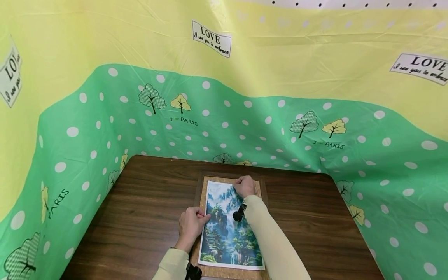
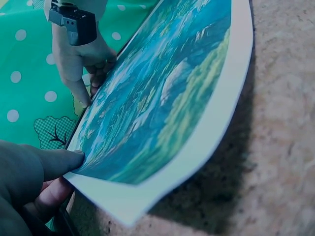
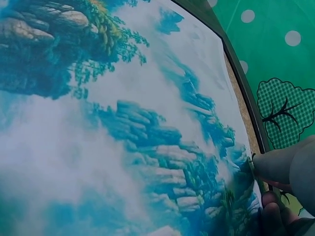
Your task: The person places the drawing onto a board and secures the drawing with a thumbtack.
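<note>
A landscape print with blue mountains, a waterfall and a white border lies over a framed cork board. My left hand pinches the print's left edge, thumb on top and a finger beneath. In the left wrist view the paper's near edge and corner curve up off the cork, throwing a shadow. At the top right of the print, my right hand pinches its edge between thumb and fingers, close beside the board's dark frame. The right hand covers that corner in the head view.
The board lies on a dark wood-grain table. A green and yellow curtain printed with trees and dots stands round the table's back and sides. Each wrist wears a small black camera, the right one hanging over the print.
</note>
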The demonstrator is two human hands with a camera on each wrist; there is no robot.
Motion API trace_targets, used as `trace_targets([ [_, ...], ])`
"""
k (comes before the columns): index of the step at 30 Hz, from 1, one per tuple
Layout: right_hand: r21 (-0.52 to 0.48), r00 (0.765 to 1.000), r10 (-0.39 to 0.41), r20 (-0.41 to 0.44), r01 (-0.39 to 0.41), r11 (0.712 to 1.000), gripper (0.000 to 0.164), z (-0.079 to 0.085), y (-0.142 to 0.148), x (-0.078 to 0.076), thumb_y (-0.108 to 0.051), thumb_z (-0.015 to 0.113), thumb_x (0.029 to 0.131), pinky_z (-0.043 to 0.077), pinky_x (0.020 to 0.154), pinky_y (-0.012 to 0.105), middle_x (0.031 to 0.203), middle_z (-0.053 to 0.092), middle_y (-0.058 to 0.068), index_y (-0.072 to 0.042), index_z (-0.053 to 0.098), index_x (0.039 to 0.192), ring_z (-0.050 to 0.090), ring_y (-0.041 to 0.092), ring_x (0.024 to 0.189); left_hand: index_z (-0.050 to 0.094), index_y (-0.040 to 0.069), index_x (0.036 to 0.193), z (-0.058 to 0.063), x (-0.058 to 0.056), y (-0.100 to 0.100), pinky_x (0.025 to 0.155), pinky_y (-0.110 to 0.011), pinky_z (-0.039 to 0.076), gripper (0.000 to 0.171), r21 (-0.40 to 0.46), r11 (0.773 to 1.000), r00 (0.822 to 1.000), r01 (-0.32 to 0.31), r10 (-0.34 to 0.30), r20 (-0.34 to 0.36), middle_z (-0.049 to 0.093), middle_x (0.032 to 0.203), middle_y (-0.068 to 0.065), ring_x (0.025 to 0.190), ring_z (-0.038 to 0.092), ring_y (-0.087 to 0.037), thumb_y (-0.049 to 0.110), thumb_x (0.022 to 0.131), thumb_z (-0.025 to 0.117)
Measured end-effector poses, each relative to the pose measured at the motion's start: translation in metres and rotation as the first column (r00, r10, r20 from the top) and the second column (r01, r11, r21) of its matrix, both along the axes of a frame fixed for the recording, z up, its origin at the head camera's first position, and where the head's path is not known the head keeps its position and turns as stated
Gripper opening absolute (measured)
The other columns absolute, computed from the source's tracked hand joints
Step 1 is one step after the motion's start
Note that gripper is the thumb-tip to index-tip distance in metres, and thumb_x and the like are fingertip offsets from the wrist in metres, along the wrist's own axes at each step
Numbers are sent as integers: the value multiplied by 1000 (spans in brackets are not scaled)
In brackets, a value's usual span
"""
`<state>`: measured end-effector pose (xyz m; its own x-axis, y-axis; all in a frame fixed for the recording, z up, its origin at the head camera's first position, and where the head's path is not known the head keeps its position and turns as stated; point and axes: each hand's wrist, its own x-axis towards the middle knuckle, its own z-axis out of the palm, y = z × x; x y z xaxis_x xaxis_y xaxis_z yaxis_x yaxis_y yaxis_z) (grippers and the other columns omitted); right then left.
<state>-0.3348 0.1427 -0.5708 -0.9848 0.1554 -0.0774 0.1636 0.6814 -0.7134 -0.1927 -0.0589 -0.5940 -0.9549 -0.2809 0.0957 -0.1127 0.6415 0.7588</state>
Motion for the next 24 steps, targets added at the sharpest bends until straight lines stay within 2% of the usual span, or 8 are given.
trace_targets([
  [4,3,1000,-3,21,3,1000,20,0,0,-1,-20,71,92,47,79,51,76,68,3,-11,74,74,59,23,68,59,20,62,-1,0,0,48,-28,33,34,-1,1000,1000,3,-3,-1,52,55,10,48,44,-10,29,79,87],
  [7,1,999,-14,29,14,1000,19,1,-1,-2,-20,72,92,45,89,57,79,69,3,-12,74,75,60,24,73,59,20,62,0,0,0,49,-28,33,34,-4,1000,1000,5,-5,-1,52,55,10,48,44,-10,29,79,87],
  [11,-3,1000,-18,11,18,1000,18,0,-1,-1,-19,72,91,35,100,68,83,70,4,-11,75,76,61,26,79,59,20,63,0,0,0,49,-28,34,33,-1,1000,1000,7,-7,-5,53,55,10,49,45,-10,29,79,87],
  [15,-10,1000,-13,-6,13,1000,17,0,-1,-1,-18,72,91,34,100,69,82,70,4,-12,75,75,61,26,78,59,20,63,0,0,-1,49,-28,34,33,9,1000,1000,10,-10,-8,52,55,10,48,44,-10,28,79,87],
  [21,-6,1000,5,-25,-5,1000,16,2,-2,0,-16,73,91,46,90,61,82,70,6,-12,73,75,62,24,74,60,21,64,1,0,0,45,-28,33,32,13,1000,1000,6,-6,3,53,56,10,48,45,-10,29,79,87],
  [24,-8,1000,2,-17,-2,1000,16,3,-2,1,-16,73,91,46,90,61,82,69,6,-11,73,76,61,24,73,60,21,64,1,1,0,44,-28,33,32,14,1000,1000,2,-2,11,52,56,9,48,45,-11,30,79,87],
])
